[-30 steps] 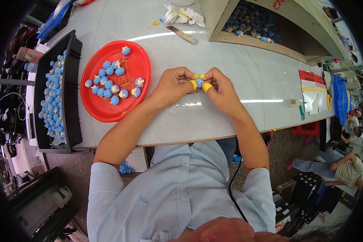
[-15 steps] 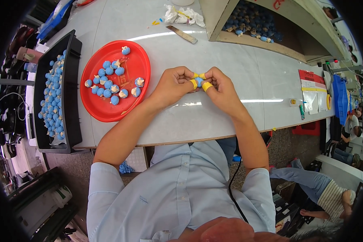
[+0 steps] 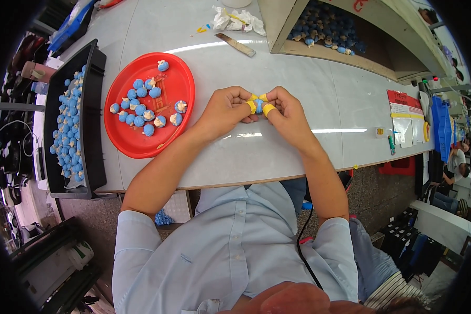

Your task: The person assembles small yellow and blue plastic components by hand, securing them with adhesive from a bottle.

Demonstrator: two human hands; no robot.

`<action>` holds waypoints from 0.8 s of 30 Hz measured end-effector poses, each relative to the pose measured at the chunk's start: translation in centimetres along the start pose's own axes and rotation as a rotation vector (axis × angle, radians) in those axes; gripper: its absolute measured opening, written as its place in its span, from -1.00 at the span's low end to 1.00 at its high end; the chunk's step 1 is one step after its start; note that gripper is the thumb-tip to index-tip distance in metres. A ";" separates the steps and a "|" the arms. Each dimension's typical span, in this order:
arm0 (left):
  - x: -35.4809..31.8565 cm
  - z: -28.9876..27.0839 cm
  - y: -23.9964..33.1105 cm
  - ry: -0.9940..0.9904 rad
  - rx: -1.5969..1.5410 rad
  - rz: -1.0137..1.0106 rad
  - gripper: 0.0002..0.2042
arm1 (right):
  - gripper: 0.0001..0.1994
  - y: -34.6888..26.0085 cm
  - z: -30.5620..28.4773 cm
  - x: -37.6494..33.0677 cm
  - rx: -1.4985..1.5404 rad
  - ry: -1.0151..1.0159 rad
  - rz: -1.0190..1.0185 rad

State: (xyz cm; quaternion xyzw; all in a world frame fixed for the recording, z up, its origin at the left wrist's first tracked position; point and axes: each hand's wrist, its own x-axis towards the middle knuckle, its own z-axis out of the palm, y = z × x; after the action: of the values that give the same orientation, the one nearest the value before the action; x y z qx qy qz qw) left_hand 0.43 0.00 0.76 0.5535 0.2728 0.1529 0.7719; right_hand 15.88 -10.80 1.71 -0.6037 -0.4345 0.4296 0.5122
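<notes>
Over the middle of the table, my left hand (image 3: 226,111) and my right hand (image 3: 288,116) meet, thumbs and forefingers pinching one small blue ball-shaped piece (image 3: 259,105) from both sides. Yellow tape wraps the tips of the thumbs and forefingers. Most of the piece is hidden by the fingers. To the left of my left hand lies a round red tray (image 3: 121,99) with several blue ball-shaped pieces (image 3: 141,109) that have cream-coloured parts. Some stand in a cluster, others apart near the rim.
A black bin (image 3: 97,68) full of similar blue pieces stands far left. Beyond my hands lie a flat metal blade (image 3: 236,45) and crumpled tissue (image 3: 239,21). A shelf box (image 3: 277,26) at the back right holds more pieces. A person (image 3: 374,261) is close at lower right.
My fingers have shifted slightly around the blue piece, showing more of it; both hands stay in place. The person at lower right has moved nearer to my right side.
</notes>
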 end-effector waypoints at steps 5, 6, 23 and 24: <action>0.0 0.1 0.4 0.015 -0.003 -0.018 -0.80 | -0.91 -0.4 -0.1 -0.1 0.047 -0.016 0.007; 0.0 0.1 0.4 0.018 -0.009 -0.025 -0.80 | -0.90 -0.5 -0.1 -0.1 0.071 -0.022 0.005; 0.1 -0.4 -0.3 -0.033 -0.046 -0.007 -0.81 | -0.93 0.0 -0.1 0.0 0.047 -0.028 -0.040; 0.1 -0.4 -0.4 -0.034 -0.036 0.004 -0.82 | -0.94 0.1 -0.1 0.1 0.032 -0.029 -0.046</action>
State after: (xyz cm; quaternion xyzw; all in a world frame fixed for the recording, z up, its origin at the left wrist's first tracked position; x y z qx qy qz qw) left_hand 0.27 0.24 0.24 0.5424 0.2559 0.1499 0.7860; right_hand 16.02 -10.78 1.58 -0.5791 -0.4487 0.4332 0.5250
